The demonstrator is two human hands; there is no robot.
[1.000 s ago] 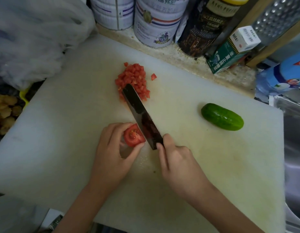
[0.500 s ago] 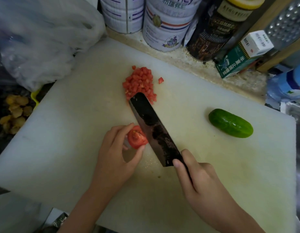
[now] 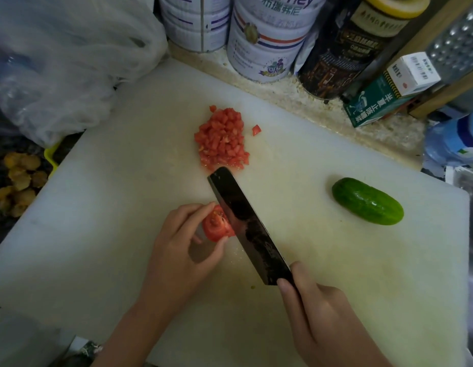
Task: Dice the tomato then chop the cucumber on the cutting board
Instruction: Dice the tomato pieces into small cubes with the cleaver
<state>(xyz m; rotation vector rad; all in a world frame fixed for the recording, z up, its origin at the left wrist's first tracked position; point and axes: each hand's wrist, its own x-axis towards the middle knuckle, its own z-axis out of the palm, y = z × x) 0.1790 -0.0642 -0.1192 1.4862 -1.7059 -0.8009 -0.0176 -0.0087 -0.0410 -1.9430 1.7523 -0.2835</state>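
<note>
Tomato piece [image 3: 217,225] pinched by left hand [image 3: 177,250], knife [image 3: 248,226] alongside.

Off-white cutting board [image 3: 124,207], yellowish stain over right half. Red diced tomato [image 3: 220,139] near far edge. Red tomato piece [image 3: 215,226], pale seeds. Black knife [image 3: 248,226], mottled blade. Glossy dark green cucumber [image 3: 367,201] toward right edge. Beyond far edge: white tins [image 3: 267,43], blue and red stripes; dark jar [image 3: 344,49], gold print, yellow lid; green box [image 3: 373,107].

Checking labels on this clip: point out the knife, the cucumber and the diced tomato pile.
knife [image 3: 246,229], head view, middle of the blade.
cucumber [image 3: 368,201], head view, middle of its skin.
diced tomato pile [image 3: 220,139], head view, heap centre.
</note>
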